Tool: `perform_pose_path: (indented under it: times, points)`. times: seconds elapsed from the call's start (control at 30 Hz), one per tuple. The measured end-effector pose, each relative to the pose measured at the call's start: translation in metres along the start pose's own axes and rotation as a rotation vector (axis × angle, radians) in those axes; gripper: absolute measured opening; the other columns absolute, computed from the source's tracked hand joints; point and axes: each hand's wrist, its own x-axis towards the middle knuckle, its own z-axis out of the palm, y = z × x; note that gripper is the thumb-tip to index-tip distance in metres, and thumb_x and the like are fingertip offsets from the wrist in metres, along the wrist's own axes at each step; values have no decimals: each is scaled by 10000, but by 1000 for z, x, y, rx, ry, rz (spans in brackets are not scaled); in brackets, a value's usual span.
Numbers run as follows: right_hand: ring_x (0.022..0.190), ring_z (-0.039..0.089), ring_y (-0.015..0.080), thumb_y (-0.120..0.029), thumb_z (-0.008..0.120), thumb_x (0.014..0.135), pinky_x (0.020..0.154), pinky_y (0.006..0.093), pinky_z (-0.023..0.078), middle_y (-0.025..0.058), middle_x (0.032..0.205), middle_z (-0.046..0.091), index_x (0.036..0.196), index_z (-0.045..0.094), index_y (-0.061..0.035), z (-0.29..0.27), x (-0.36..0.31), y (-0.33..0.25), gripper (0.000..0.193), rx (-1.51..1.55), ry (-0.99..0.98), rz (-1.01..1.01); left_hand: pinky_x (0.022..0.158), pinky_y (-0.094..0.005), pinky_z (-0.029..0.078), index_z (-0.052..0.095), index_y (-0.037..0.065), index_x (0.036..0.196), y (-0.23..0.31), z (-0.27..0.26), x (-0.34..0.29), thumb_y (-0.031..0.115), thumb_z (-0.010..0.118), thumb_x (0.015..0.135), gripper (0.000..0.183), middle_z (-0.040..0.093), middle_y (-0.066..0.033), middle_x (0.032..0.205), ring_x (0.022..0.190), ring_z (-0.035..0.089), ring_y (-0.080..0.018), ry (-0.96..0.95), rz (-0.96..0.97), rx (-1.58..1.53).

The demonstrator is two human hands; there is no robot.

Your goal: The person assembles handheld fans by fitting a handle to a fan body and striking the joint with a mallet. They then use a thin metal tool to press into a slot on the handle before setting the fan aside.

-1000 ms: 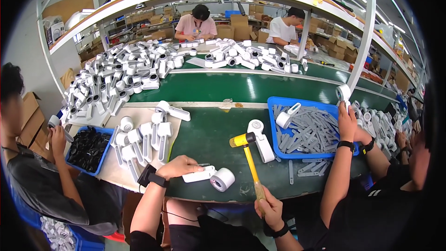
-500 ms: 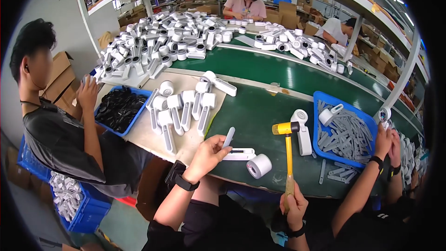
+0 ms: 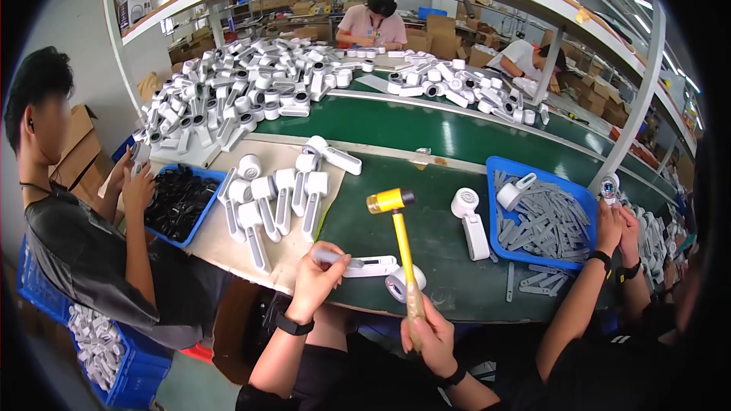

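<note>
My left hand (image 3: 318, 280) is closed on a slim grey plastic strip (image 3: 328, 257), held tilted just at the end of a white handheld fan's handle (image 3: 376, 266). That fan lies on the green mat, a dark slot showing in its handle; its round head (image 3: 397, 288) is partly hidden behind the hammer. In my right hand (image 3: 432, 341), fingers wrapped round the grip, is a yellow hammer (image 3: 403, 240). Its head has one black face and one amber face and hangs above the mat beyond the fan. A second white fan (image 3: 474, 230) lies farther right.
A blue tray (image 3: 496, 237) of grey strips is at right, with loose strips (image 3: 542, 280) in front. Several white fans (image 3: 283, 202) lie on beige board at left. Co-workers sit on both sides; the right one's hands (image 3: 615, 228) hold a fan. Behind runs a green conveyor (image 3: 381, 118).
My left hand has turned the strip from upright to nearly flat, low by the fan's handle. My right hand has brought the hammer leftward, over the fan's head. The whole view has shifted slightly.
</note>
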Motion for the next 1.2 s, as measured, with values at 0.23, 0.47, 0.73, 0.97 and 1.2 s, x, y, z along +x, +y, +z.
perform_pose_path:
  times: [0.23, 0.47, 0.73, 0.97, 1.2]
  points:
    - [606, 515, 79, -94, 419, 1034, 761, 334, 569, 25, 761, 551, 1515, 362, -4, -2, 53, 8, 492, -54, 195, -81, 601, -233, 513, 679, 20, 941, -5, -4, -4, 94, 746, 895, 109, 740, -86, 854, 703, 698, -116, -134, -67, -69]
    - [567, 503, 85, -134, 449, 1033, 731, 304, 551, 30, 757, 563, 1516, 379, -31, -21, 48, 9, 500, -38, 273, -59, 664, -316, 517, 776, 63, 853, -22, 3, -16, 64, 802, 756, 100, 684, -77, 770, 758, 665, -225, -23, 378, 635]
    - [566, 509, 99, -75, 470, 996, 629, 261, 498, 70, 771, 594, 1505, 382, 15, -33, 1, 7, 524, -75, 185, 56, 762, -420, 509, 668, 40, 828, 9, 3, -30, 48, 712, 777, 68, 646, -116, 837, 865, 615, -340, 19, 420, 918]
    - [550, 503, 102, -52, 442, 981, 603, 253, 489, 94, 774, 600, 1502, 365, 43, -44, -14, 2, 536, -73, 160, 50, 822, -449, 452, 619, 13, 945, -8, 32, 8, 36, 656, 849, 106, 599, -166, 919, 916, 561, -374, 111, 458, 792]
    - [546, 503, 107, -46, 446, 972, 596, 252, 488, 101, 772, 600, 1495, 379, 43, -48, -26, -3, 535, -69, 210, 85, 795, -454, 420, 649, 67, 984, -19, 53, 20, 115, 648, 884, 111, 594, -123, 929, 931, 550, -345, 162, 431, 898]
